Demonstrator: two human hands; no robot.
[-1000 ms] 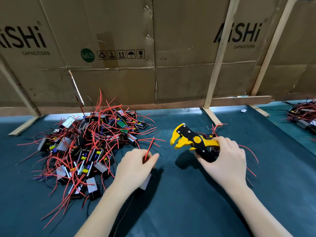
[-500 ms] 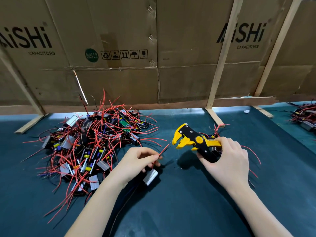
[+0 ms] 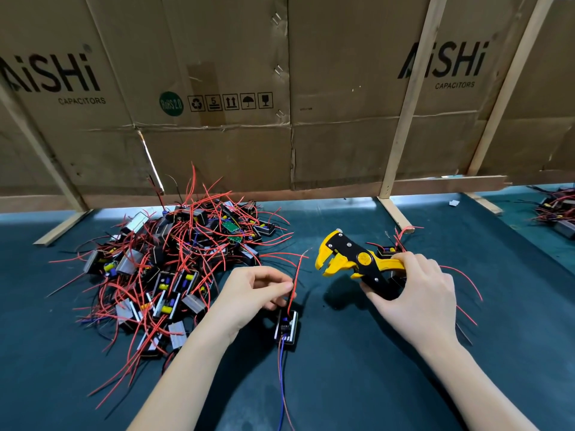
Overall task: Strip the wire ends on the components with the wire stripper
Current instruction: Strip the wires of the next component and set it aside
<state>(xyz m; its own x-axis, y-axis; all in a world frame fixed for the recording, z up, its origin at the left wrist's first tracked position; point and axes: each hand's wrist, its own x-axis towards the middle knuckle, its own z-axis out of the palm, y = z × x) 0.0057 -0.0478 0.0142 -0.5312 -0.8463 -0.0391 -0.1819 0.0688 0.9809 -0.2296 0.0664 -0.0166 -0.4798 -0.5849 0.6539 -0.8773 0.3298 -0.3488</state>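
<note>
My left hand (image 3: pixel 253 295) pinches a red and a black wire (image 3: pixel 295 283) that rise from a small black component (image 3: pixel 286 329) hanging just below my fingers. The wire tips point up toward the jaws of the yellow and black wire stripper (image 3: pixel 351 262). My right hand (image 3: pixel 417 298) grips the stripper's handles, jaws open and facing left, a short gap from the wire tips. A blue and red wire trails from the component down toward me.
A big pile of components with red wires (image 3: pixel 174 262) lies left on the dark green mat (image 3: pixel 357 384). A few components with wires (image 3: pixel 392 251) sit behind the stripper. Cardboard walls on wooden struts (image 3: pixel 401 126) close the back; another pile (image 3: pixel 557 213) lies far right.
My left hand lifted the component off the mat, turned it so it hangs below the fingers, and brought the wire tips up toward the stripper jaws. The right hand barely moved.
</note>
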